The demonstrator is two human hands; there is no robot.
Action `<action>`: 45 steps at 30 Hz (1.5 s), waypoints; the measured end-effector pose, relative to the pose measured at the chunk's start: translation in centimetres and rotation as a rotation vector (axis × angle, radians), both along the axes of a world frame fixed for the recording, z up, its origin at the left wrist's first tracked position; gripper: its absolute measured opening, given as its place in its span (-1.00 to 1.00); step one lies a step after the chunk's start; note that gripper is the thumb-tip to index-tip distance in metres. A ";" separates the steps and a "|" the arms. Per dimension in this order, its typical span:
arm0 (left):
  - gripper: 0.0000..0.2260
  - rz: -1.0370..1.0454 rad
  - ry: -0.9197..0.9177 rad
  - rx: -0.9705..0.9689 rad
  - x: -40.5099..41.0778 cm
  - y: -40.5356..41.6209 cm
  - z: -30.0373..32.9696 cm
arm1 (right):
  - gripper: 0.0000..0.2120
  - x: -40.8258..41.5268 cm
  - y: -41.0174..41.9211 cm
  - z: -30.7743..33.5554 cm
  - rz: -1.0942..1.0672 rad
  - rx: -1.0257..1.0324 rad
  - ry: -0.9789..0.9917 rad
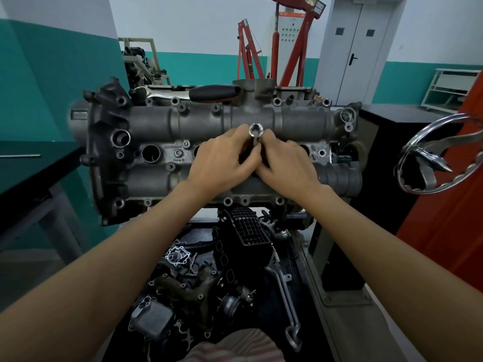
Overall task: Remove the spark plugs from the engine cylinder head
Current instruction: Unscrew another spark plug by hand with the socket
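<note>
Both my hands meet over the middle of the engine cylinder head (pixel 209 121), which sits on its stand in front of me. My left hand (pixel 222 158) and right hand (pixel 285 160) each curl their fingers around a spark plug socket (pixel 254 131) that stands upright in a plug well, its open square-drive end facing up. An open plug well (pixel 150 153) shows further left. A ratchet wrench (pixel 209 93) lies along the head's far edge

grey cylinder head (pixel 209 118), silver socket (pixel 254 130), perhaps striped shirt (pixel 235 346)
</note>
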State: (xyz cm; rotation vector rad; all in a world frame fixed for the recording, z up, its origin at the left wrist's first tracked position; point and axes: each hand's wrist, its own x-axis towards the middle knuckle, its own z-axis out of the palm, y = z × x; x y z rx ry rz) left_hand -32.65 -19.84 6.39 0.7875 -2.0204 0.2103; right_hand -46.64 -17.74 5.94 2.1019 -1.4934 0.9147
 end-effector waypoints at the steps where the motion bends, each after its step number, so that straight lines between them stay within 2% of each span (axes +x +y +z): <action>1: -0.77 0.002 -0.001 0.002 0.0 0.0 0.0 | -0.74 0.1 0.0 0.0 -0.004 0.005 -0.002; 3: -0.72 0.010 -0.015 0.006 0.1 -0.3 -0.2 | -0.69 0.1 0.0 0.0 -0.013 0.017 0.015; 5: -0.60 0.020 -0.026 0.015 0.2 -0.5 -0.3 | -0.72 0.1 0.2 0.1 0.009 -0.003 -0.007; 7: -0.56 -0.002 -0.008 0.025 0.2 -0.5 -0.2 | -0.74 0.1 0.3 0.1 0.007 -0.012 0.001; 11: -0.57 0.001 -0.021 0.036 0.0 -0.2 0.0 | -0.77 0.1 0.3 0.0 -0.009 -0.017 0.048; 15: -0.73 0.004 -0.005 0.011 0.0 -0.1 -0.1 | -0.75 0.1 0.1 0.0 -0.012 -0.003 -0.006; 18: -0.55 0.044 -0.024 0.048 0.0 -0.6 -0.2 | -0.70 0.3 0.2 0.1 -0.031 -0.010 0.030; 21: -0.50 0.035 -0.036 0.028 0.1 -0.6 -0.2 | -0.74 0.1 0.4 0.2 -0.009 -0.012 0.033; 24: -0.53 0.014 -0.039 0.003 0.0 -0.2 -0.1 | -0.78 0.1 0.3 0.1 -0.010 -0.004 0.060; 29: -0.67 0.029 -0.025 -0.006 0.0 -0.3 -0.2 | -0.74 0.1 0.0 -0.1 -0.030 -0.001 0.010; 33: -0.53 0.051 -0.049 0.023 0.1 -0.6 -0.1 | -0.68 0.1 0.1 0.1 -0.037 0.006 0.042; 39: -0.53 0.038 -0.069 -0.014 0.0 -0.2 -0.1 | -0.75 0.0 0.1 0.0 -0.039 -0.002 0.086; 45: -0.79 0.009 -0.019 -0.025 -0.1 -0.2 -0.2 | -0.67 0.1 0.1 0.1 -0.026 0.033 0.000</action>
